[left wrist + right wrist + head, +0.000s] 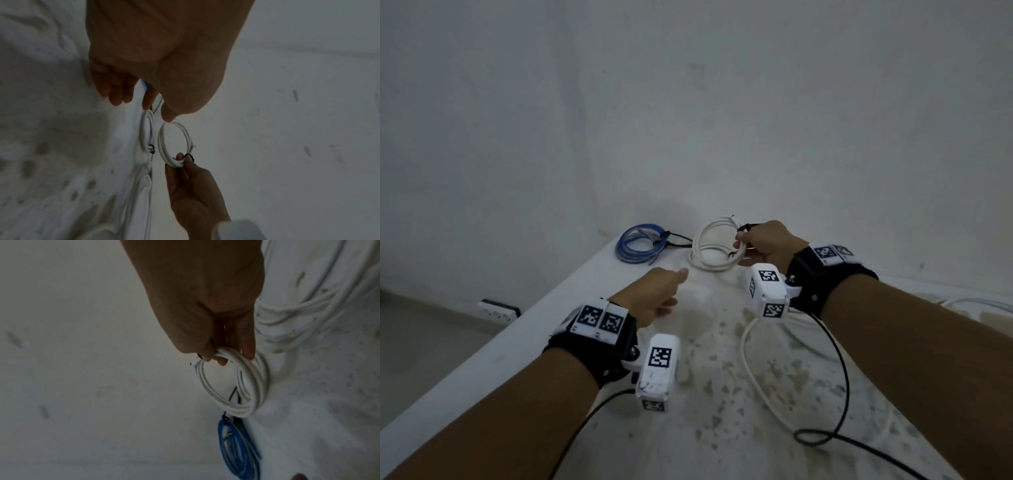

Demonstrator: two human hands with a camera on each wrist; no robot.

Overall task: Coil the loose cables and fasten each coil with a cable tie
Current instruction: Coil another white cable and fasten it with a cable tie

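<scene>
My right hand (755, 244) pinches a coiled white cable (700, 236) at its right side and holds it just above the far end of the white table (571, 291). A black cable tie (190, 156) sits on that coil (188, 138) right at the fingers (222, 361). A second tied white coil (144, 128) lies on the table beside it. Left of them lies a blue coil (635, 245), also bound with a black tie. My left hand (664, 294) hovers nearer to me with relaxed fingers (148, 100), holding nothing.
Loose white cable (748, 349) trails over the stained table surface on the right. Black leads (839, 394) from the wrist cameras loop across the near part. The table's left edge drops to the floor, where a white power strip (500, 310) lies. A plain wall stands behind.
</scene>
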